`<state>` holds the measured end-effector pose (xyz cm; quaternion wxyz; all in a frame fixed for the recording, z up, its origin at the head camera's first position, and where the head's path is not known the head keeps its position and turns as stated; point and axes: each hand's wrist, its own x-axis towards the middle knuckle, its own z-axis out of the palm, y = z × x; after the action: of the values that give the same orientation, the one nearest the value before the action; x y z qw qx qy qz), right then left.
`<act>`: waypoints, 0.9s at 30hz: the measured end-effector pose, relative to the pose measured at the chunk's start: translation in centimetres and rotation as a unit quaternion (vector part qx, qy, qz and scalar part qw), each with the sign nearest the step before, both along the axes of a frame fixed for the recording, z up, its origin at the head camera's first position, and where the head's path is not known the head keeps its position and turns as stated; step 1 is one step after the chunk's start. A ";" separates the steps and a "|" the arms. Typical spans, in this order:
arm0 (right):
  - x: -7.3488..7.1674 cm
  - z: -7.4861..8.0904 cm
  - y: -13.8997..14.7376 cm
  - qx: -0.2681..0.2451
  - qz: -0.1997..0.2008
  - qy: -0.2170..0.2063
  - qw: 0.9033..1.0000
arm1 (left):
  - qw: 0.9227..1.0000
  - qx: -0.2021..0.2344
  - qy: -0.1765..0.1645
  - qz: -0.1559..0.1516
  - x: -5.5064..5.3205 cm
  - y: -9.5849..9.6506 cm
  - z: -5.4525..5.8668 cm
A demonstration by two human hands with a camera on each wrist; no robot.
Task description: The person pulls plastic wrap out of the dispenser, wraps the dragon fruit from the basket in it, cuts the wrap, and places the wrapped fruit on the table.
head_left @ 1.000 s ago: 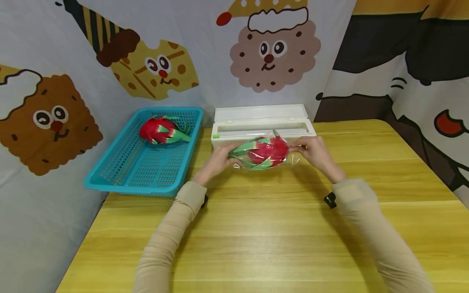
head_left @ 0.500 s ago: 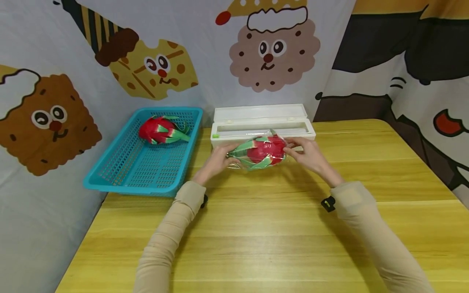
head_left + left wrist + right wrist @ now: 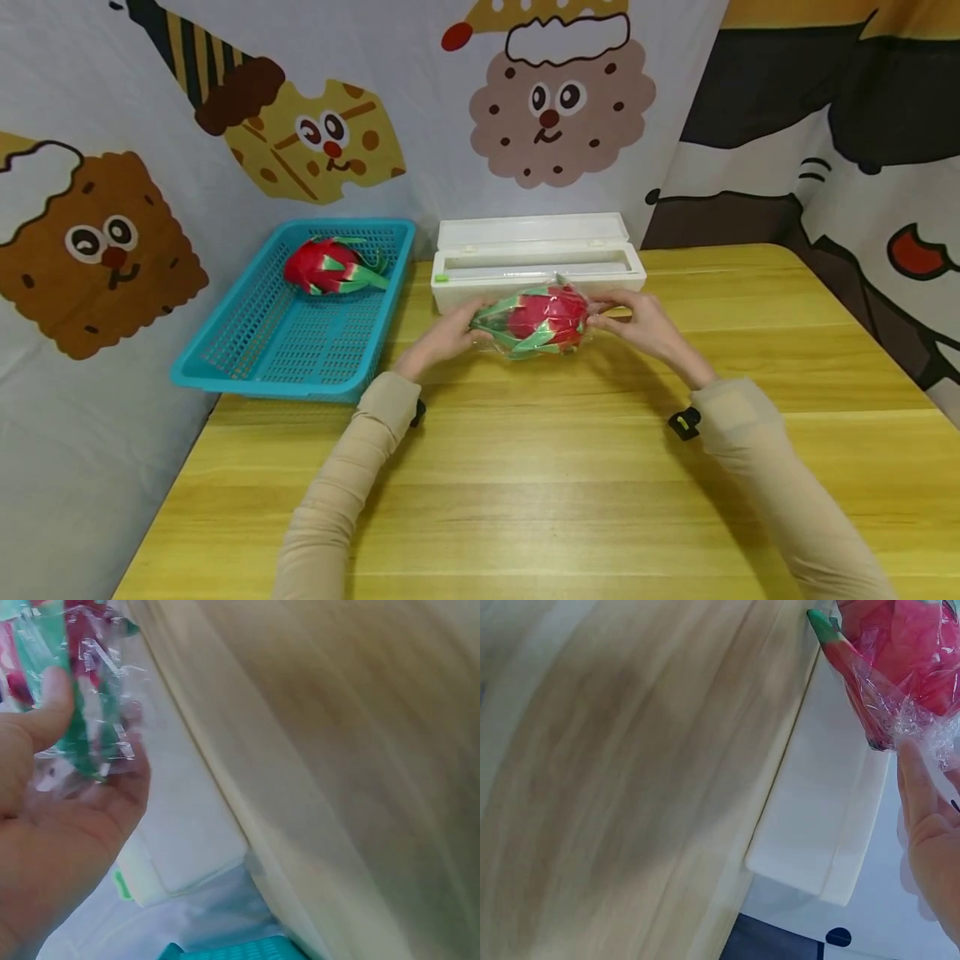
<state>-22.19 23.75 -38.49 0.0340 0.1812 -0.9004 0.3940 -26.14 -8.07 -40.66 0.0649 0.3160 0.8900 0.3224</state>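
A red dragon fruit (image 3: 547,317) with green leaf tips, wrapped in clear cling film (image 3: 926,731), is held between both hands in front of a white box. My left hand (image 3: 450,329) grips the wrapped green end, thumb on the near side and fingers behind in the left wrist view. At the red end, my right hand (image 3: 641,323) pinches the bunched film with thumb and fingers. The white cling film dispenser (image 3: 468,293) stands just behind the fruit with its lid (image 3: 532,227) raised.
A blue plastic basket (image 3: 360,385) stands at the left of the wooden table (image 3: 555,483), with a second dragon fruit (image 3: 330,267) inside at the back. A cartoon-printed cloth (image 3: 420,100) hangs right behind the basket and dispenser.
The wrapped fruit has turned and come slightly lower and nearer. My right hand moved in against the film at the red end, then shifted a little outward. The left hand kept its grip.
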 end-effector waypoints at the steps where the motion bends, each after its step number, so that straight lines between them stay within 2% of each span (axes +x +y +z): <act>1: 0.1 0.0 0.0 0.001 0.003 -0.004 1.000 | 1.000 -0.004 -0.008 0.000 0.1 0.0 0.1; 6: 0.2 0.2 -0.2 0.009 0.011 -0.004 1.000 | 0.998 -0.032 -0.048 -0.010 0.5 0.2 0.7; 8: 0.2 0.2 -0.2 0.013 0.012 0.001 1.000 | 0.998 -0.048 -0.047 -0.019 0.6 0.3 0.7; 13: 0.3 0.3 -0.1 0.032 0.015 0.011 0.999 | 0.998 -0.055 -0.005 -0.035 0.5 0.2 0.2; 19: 0.1 0.1 0.4 0.043 0.037 0.038 0.998 | 0.998 -0.057 0.010 -0.034 0.5 0.0 0.2; 23: 0.0 -0.2 0.5 0.047 0.023 0.052 0.997 | 0.997 -0.054 0.028 -0.041 0.4 0.0 0.1; 27: -0.1 -0.3 0.0 0.059 -0.012 0.073 0.996 | 0.995 -0.076 0.065 -0.003 0.6 0.1 0.3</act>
<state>-22.30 23.70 -38.75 0.0935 0.2006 -0.9193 0.3253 -25.53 -7.93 -40.39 0.0319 0.3329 0.9133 0.2326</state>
